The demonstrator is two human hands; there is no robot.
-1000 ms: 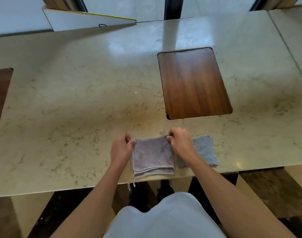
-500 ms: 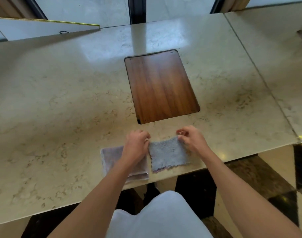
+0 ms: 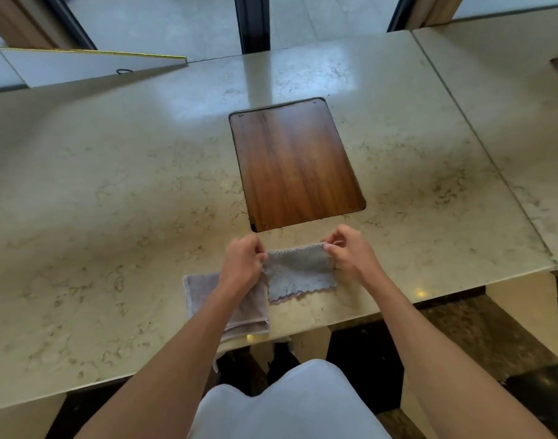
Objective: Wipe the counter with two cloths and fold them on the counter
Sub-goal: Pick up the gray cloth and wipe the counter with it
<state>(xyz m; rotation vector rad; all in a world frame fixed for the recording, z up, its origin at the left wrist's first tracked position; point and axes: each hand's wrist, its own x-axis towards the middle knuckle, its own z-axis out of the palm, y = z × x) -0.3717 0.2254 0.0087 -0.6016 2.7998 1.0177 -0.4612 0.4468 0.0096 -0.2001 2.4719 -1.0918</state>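
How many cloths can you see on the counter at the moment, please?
2. A grey cloth lies near the counter's front edge, its far corners pinched by the left hand and right hand. A folded mauve cloth lies beside it, partly under the left forearm.

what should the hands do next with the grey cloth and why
Probably bring the far edge toward the body to fold the grey cloth in half. The left hand and right hand each pinch a far corner, while the purple cloth beside it already lies folded on the counter.
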